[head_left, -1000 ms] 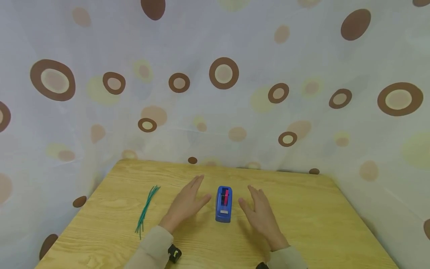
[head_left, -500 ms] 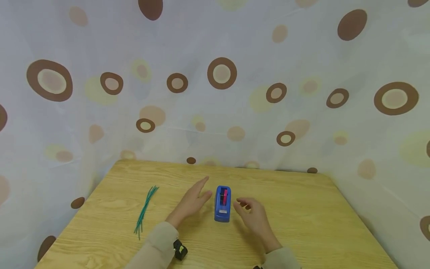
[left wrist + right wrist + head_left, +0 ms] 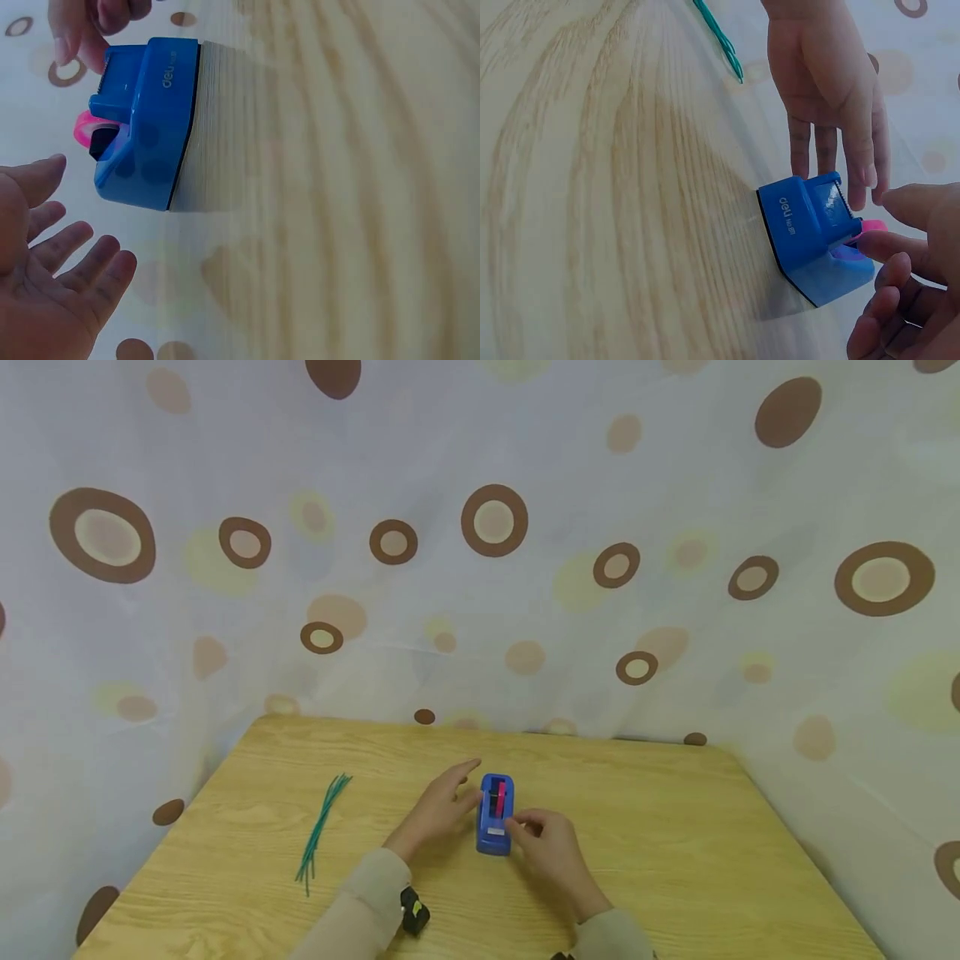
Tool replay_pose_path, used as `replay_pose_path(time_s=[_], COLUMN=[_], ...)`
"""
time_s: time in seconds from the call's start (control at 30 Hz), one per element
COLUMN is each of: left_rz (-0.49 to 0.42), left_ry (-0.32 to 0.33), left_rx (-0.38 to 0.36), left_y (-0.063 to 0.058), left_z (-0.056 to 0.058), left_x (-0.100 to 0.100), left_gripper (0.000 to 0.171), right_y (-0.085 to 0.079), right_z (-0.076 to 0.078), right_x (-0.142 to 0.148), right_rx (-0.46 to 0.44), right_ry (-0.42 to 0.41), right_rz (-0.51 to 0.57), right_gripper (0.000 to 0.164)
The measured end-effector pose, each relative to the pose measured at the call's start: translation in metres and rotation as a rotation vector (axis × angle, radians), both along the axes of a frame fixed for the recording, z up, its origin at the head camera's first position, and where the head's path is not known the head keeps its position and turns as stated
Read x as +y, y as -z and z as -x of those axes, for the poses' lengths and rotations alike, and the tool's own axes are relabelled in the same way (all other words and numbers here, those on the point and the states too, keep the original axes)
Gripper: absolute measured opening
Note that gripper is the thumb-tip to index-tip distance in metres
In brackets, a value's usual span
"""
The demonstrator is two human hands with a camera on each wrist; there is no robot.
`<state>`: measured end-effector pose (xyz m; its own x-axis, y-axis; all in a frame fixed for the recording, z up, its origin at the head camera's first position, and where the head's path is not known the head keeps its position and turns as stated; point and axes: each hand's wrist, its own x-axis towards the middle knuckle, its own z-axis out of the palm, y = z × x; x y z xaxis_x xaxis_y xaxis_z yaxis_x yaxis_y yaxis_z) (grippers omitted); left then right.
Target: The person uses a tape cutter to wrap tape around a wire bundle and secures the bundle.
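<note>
A blue tape dispenser with a pink core stands on the wooden table, its toothed cutting edge towards the person. Just left of it is my left hand, fingers extended and holding nothing; in the left wrist view its palm faces the dispenser. My right hand is at the dispenser's near right side. In the right wrist view its thumb and index finger are apart near the cutting edge, the other fingers curled. Whether a fingertip touches the tape cannot be made out.
A loose bundle of thin green strands lies on the table to the left of the hands. Behind the table hangs a white curtain with brown rings and dots.
My right hand has moved left to the dispenser, its fingers bending from straight to curled. The left hand has shifted right, closer to the dispenser. The dispenser has stayed in place.
</note>
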<state>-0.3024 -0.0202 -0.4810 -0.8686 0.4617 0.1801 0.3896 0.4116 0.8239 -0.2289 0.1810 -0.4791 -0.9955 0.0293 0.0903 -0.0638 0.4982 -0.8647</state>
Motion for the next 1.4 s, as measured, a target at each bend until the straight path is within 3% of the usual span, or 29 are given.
replay_pose_path(time_s=[0.2, 0.4, 0.8, 1.4], left_rz=[0.019, 0.042, 0.054, 0.131], left_ry=[0.029, 0.049, 0.068, 0.051], left_rx=[0.000, 0.001, -0.010, 0.048], left_y=[0.001, 0.002, 0.011, 0.012], left_z=[0.001, 0.004, 0.007, 0.010], left_x=[0.004, 0.007, 0.009, 0.012], left_gripper=[0.053, 0.051, 0.053, 0.057], right_y=[0.000, 0.006, 0.009, 0.010], right_z=[0.000, 0.003, 0.007, 0.011], right_x=[-0.004, -0.004, -0.005, -0.014], right_rx=[0.013, -0.038, -0.091, -0.167], right_ry=[-0.039, -0.029, -0.045, 0.083], right_rz=[-0.015, -0.014, 0.081, 0.258], right_gripper=[0.018, 0.014, 0.016, 0.012])
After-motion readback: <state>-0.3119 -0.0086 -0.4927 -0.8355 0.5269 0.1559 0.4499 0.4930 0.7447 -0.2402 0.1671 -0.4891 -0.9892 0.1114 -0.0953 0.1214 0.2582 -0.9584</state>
